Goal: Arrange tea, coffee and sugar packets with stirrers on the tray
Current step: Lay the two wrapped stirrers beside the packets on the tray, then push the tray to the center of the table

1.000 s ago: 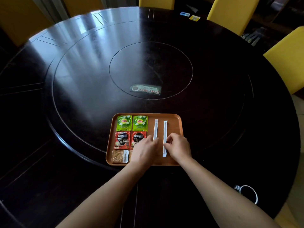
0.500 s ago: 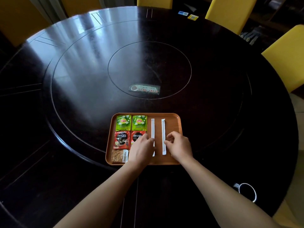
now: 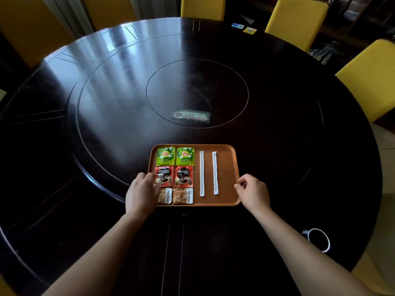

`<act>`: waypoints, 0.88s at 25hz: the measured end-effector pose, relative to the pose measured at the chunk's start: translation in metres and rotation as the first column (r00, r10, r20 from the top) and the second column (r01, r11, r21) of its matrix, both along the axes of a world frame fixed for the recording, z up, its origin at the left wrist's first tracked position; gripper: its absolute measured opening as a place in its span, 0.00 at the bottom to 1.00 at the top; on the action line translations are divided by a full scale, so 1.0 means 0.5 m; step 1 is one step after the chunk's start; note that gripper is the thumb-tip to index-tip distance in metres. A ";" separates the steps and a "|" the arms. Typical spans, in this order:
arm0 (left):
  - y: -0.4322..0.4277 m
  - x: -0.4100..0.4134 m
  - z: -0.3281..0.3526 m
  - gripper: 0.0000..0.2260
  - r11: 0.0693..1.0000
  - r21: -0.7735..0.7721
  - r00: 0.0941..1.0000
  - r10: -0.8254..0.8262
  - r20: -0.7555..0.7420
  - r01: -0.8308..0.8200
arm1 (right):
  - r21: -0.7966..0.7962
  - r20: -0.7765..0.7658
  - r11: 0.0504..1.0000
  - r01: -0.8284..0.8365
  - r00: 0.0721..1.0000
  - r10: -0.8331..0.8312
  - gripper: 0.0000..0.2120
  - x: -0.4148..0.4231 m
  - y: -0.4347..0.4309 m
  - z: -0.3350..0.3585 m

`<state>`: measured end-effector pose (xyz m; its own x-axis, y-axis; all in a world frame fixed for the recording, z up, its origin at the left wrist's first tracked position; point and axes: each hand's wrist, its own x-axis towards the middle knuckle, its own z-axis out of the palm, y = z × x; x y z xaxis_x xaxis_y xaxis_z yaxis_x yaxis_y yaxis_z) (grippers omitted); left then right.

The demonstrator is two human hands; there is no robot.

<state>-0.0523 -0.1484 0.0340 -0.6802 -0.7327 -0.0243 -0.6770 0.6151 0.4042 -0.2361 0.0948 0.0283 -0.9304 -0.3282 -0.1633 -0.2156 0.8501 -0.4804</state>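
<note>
The brown tray [image 3: 227, 167] lies on the dark round table in front of me. In its left half sit two green tea packets [image 3: 175, 156] at the far end, two red coffee packets [image 3: 183, 176] below them, and two brown sugar packets [image 3: 183, 196] nearest me. Two white wrapped stirrers [image 3: 202, 174] lie side by side, lengthwise, in the right half. My left hand [image 3: 141, 194] covers the tray's left rim, thumb near the left coffee packet. My right hand [image 3: 253, 192] has its fingers curled against the right rim.
The tray straddles the edge of the table's raised turning disc [image 3: 106, 99]. A printed label [image 3: 190, 116] lies at the disc's centre. A white ring-shaped object [image 3: 319, 240] sits at the near right. Yellow chairs [image 3: 297, 20] stand around the far side.
Both hands left the stirrers and moved apart to the tray's left and right rims. The stirrers now lie straight and parallel, and the second sugar packet is uncovered.
</note>
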 end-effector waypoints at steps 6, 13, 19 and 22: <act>-0.069 0.001 -0.019 0.08 0.979 0.167 0.992 0.102 0.080 -0.114 | 0.155 0.031 0.987 0.049 0.998 -0.054 0.11 -0.013 -0.013 -0.009; -0.108 -0.015 -0.012 0.05 0.929 0.331 0.986 0.150 0.070 -0.164 | 0.159 0.016 0.975 0.152 0.988 -0.156 0.06 -0.034 -0.041 -0.022; -0.101 -0.023 -0.021 0.05 0.923 0.330 0.979 0.201 0.021 -0.197 | 0.105 0.037 0.988 0.116 0.992 -0.121 0.04 -0.057 -0.033 -0.034; -0.106 -0.039 -0.016 0.05 0.928 0.315 0.974 0.223 -0.043 -0.199 | 0.043 0.025 0.995 0.088 0.996 -0.090 0.04 -0.086 -0.036 -0.029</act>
<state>-0.0719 -0.2014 0.0258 -0.5194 -0.8245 -0.2245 -0.7372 0.2995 0.6057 -0.2790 0.0767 0.0139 -0.9507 -0.2366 -0.2005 -0.1257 0.8850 -0.4483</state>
